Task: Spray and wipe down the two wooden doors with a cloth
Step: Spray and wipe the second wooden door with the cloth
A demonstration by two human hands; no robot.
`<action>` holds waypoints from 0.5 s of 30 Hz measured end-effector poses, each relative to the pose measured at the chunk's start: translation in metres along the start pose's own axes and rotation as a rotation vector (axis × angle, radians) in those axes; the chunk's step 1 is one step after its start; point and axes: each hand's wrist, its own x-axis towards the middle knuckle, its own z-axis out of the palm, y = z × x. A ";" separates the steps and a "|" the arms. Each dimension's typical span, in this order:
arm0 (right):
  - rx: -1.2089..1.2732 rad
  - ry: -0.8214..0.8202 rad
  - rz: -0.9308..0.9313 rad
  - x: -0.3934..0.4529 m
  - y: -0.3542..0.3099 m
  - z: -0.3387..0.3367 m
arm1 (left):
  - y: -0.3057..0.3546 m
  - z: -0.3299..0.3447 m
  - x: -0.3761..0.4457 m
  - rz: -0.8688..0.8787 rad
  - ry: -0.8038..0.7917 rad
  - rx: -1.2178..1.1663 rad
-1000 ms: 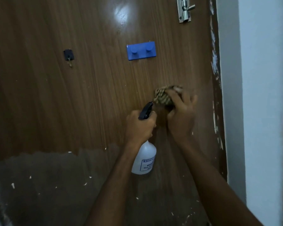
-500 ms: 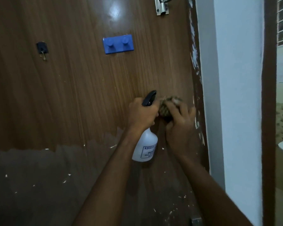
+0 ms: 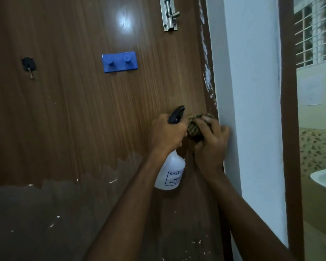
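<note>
A brown wooden door (image 3: 79,113) fills the left and middle of the head view; its lower part is darker and flecked with white. My left hand (image 3: 167,133) grips the neck of a white spray bottle (image 3: 170,173) with a black trigger head (image 3: 176,114), held close to the door. My right hand (image 3: 211,146) presses a bunched striped cloth (image 3: 195,129) against the door near its right edge, level with the bottle's head. The two hands almost touch.
A blue double hook (image 3: 120,62), a small black hook (image 3: 28,64) and a metal bolt latch (image 3: 168,14) sit on the door. A white wall (image 3: 252,110) stands right of it, then a brown frame (image 3: 290,129), a basin (image 3: 324,179) and a barred window (image 3: 316,31).
The cloth hand has slid down and right along the door toward its edge. The left hand with the bottle has stayed beside it. My view has shifted right, showing the basin and window.
</note>
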 end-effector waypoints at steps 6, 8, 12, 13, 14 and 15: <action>-0.048 0.037 0.005 0.085 -0.016 0.015 | 0.000 0.009 0.003 -0.026 0.028 -0.028; -0.035 0.061 0.004 0.058 -0.013 0.013 | -0.003 0.007 0.002 -0.021 0.040 -0.013; -0.077 0.011 -0.019 -0.032 0.013 0.003 | -0.014 0.005 -0.006 0.013 0.035 0.007; -0.071 0.001 -0.031 -0.034 0.016 0.002 | -0.015 0.006 -0.008 0.017 0.039 0.008; -0.055 0.001 -0.037 -0.026 0.016 0.002 | -0.017 0.007 -0.012 0.015 0.044 0.003; -0.046 0.006 -0.041 -0.011 0.013 0.003 | -0.019 0.008 -0.016 0.010 0.050 -0.009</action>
